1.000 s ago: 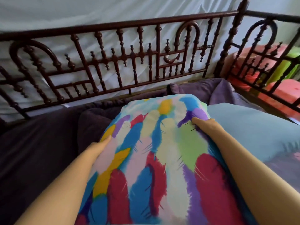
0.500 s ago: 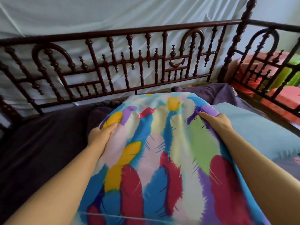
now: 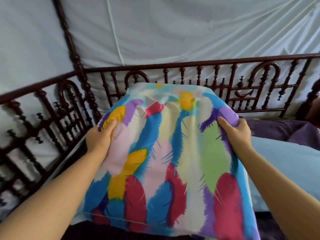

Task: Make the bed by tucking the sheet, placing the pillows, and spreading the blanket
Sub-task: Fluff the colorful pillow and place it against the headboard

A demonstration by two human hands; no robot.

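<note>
A big puffy pillow fills the middle of the view. Its cover has bright feather shapes in blue, red, yellow, green, purple and pale cream. A thin stitched seam runs along its near edge. The pillow is held up above the bed, with its far edge in front of the dark wooden bed rail.

The left hand holds the left side of the pillow near its far corner. Its grip is closed on the cloth, with the thumb pressed on a yellow feather. The right hand holds the right side near the far corner. Its grip is closed too, bunching up a purple bit of the cover.

To the right, under the right arm, lies a light blue pillow on the bed. Farther right there is dark purple bedding; it may be a sheet or a blanket, it is hard to tell. Behind the rail hangs a pale, wrinkled cloth. The rail on the left looks blurry.
</note>
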